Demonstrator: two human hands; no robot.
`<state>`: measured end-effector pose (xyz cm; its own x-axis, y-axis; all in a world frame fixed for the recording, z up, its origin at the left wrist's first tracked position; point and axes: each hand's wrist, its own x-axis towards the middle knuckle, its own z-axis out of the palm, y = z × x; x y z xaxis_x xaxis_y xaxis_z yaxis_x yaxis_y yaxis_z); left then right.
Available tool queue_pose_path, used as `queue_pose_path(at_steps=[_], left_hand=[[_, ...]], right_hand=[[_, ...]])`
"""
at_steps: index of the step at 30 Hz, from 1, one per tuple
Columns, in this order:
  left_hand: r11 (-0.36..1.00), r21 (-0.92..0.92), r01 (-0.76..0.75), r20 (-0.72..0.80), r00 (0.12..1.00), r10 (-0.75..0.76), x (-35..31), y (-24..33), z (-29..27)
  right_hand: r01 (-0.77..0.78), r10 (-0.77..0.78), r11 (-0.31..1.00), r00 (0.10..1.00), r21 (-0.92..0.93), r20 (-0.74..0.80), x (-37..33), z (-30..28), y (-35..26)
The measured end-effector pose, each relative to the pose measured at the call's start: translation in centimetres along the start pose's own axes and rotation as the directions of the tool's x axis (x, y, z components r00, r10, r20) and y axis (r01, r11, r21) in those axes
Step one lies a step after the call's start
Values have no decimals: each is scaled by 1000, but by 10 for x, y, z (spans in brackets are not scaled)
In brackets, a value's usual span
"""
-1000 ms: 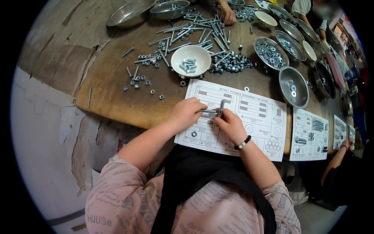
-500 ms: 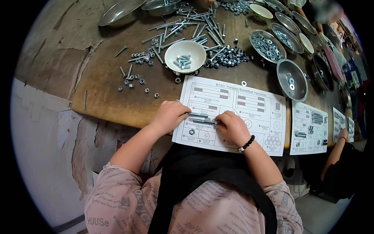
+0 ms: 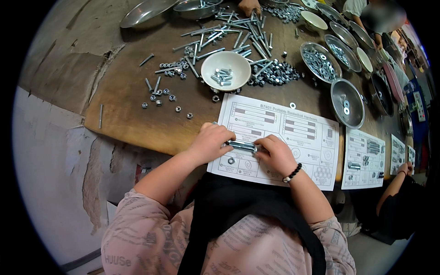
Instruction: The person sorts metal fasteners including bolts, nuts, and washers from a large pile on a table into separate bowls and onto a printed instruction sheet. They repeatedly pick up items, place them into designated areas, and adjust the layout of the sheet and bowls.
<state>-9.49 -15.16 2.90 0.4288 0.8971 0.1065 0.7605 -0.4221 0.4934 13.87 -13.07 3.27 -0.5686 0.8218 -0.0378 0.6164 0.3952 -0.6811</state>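
Several long silver bolts (image 3: 242, 145) lie side by side in a small bundle, low over the printed hardware sheet (image 3: 298, 143). My left hand (image 3: 210, 144) pinches the left end of the bundle with thumb and fingers. At the other end, my right hand (image 3: 277, 156), with a dark bead bracelet on its wrist, closes its fingertips on the bolts. My fingers partly cover the bolt ends. A single nut (image 3: 231, 161) rests on the sheet just below the bundle.
Beyond the sheet stands a white bowl (image 3: 238, 64) of short bolts, beside piled nuts (image 3: 277, 73) and loose long bolts (image 3: 215, 34). Metal bowls (image 3: 337, 103) with washers line the right. Another person's hand (image 3: 250, 5) reaches in at the far edge; more sheets (image 3: 355, 160) lie rightward.
The bolts, spread slightly apart before, are now drawn together between my hands. Another person's hand shows more at the far bolt pile. The whole view has shifted slightly.
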Motion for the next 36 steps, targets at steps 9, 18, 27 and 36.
queue_pose_path(at_steps=[9, 18, 27, 36], left_hand=[[992, -109, 68, -221, 971, -91, 2, -26, -22], [858, 72, 509, -569, 727, -384, 24, -166, -83], [889, 82, 451, -328, 854, -403, 58, -174, -78], [958, 90, 273, -196, 948, -251, 15, -121, -62]], right_hand=[[-152, 180, 926, 982, 345, -51, -3, -32, 29], [-248, 295, 874, 954, 417, -52, -6, -36, 37], [-214, 240, 887, 971, 410, -13, 7, -32, 25], [-62, 43, 972, 995, 225, 87, 39, -25, -10]])
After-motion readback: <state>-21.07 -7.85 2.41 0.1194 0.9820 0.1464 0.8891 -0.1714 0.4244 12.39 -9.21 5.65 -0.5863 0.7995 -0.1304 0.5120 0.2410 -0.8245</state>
